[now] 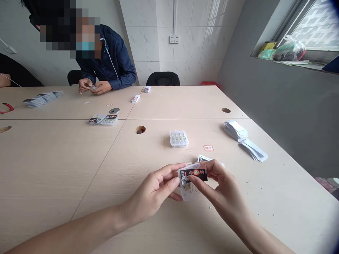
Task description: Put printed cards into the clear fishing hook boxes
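Observation:
My left hand [150,194] is closed around the left side of a small clear plastic box [187,195] with fish hooks inside. A black printed card [201,173] with an orange burst lies tilted across the upper part of the box. My right hand [225,188] grips this card, its thumb on the printed face and its fingers behind. Whether those fingers also touch the box is hidden. Just beyond my right fingers, more printed cards [201,158] lie partly covered. Farther off stands a clear box of hooks [179,138], apparently stacked on another.
White paper slips [235,130] lie in piles at the right, near a red-bordered sticker [208,148]. Labelled boxes [103,120] sit left of a cable hole [140,129]. Across the table a person in a navy jacket [119,58] handles a small item.

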A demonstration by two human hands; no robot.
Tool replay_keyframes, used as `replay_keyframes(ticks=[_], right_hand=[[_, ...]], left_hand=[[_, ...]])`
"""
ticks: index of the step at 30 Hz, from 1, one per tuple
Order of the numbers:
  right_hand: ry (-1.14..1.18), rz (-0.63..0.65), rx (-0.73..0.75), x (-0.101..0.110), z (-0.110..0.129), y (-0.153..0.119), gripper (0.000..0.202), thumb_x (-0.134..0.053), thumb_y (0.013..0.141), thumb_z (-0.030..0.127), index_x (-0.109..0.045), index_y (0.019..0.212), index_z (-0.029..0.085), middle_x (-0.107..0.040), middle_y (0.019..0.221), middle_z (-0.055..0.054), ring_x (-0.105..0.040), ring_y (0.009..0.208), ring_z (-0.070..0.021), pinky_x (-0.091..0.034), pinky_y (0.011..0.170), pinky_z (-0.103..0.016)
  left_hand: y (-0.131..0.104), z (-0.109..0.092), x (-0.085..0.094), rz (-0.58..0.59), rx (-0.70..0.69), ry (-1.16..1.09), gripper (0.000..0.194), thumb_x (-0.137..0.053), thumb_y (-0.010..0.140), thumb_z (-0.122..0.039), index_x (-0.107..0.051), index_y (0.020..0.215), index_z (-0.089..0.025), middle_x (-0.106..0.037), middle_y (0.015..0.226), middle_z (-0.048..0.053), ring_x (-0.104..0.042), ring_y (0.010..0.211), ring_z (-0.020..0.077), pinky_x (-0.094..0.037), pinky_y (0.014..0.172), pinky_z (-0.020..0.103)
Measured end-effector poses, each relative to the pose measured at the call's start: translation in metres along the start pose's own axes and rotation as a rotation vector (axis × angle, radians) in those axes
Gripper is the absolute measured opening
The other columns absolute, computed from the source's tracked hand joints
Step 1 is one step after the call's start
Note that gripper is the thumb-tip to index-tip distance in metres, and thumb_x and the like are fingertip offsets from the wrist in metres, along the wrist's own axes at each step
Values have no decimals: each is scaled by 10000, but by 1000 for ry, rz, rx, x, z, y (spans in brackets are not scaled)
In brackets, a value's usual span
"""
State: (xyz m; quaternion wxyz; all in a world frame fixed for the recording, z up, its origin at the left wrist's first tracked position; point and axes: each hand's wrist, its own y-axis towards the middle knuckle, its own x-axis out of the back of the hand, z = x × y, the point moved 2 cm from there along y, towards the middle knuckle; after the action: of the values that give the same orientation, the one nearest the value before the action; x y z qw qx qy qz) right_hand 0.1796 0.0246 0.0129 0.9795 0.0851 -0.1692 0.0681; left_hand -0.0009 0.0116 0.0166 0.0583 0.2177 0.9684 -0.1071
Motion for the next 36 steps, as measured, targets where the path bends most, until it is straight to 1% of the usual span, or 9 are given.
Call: replay_keyframes(ticks=[8, 14, 30, 36], right_hand=[[0, -5, 3, 1, 0, 0, 130, -639, 844, 338, -573, 833, 228, -665, 809, -8, -630, 753, -170, -504, 714, -325], [5, -2, -3, 0, -2, 0, 130, -648, 843, 331, -566, 844, 230, -659, 818, 7, -620, 763, -154, -494, 739, -316], [3, -8, -6, 1, -2, 1, 152, -662, 832, 345, -564, 835, 229, -656, 815, 12, -618, 769, -153, -488, 734, -318], [6, -7, -7, 1, -2, 0, 146, -660, 834, 339, -564, 832, 229, -657, 818, 10, -617, 765, -153, -487, 730, -318]], left_hand=[[1, 1, 1, 2, 1, 5, 376, -481, 955, -285, -519, 1329, -292, -651, 1040, 36, -616, 1005, 211, -570, 828, 361], [1, 1, 1, 6, 5, 2, 371, -478, 956, -289, -523, 1324, -291, -651, 1043, 36, -615, 1003, 212, -568, 829, 359], [1, 0, 1, 5, 4, 8, 374, -479, 957, -292, -518, 1329, -304, -648, 1049, 29, -614, 1018, 211, -569, 837, 359], [0, 0, 0, 10, 4, 14, 367, -475, 959, -287, -521, 1323, -291, -654, 1064, 34, -613, 1019, 214, -569, 833, 356]])
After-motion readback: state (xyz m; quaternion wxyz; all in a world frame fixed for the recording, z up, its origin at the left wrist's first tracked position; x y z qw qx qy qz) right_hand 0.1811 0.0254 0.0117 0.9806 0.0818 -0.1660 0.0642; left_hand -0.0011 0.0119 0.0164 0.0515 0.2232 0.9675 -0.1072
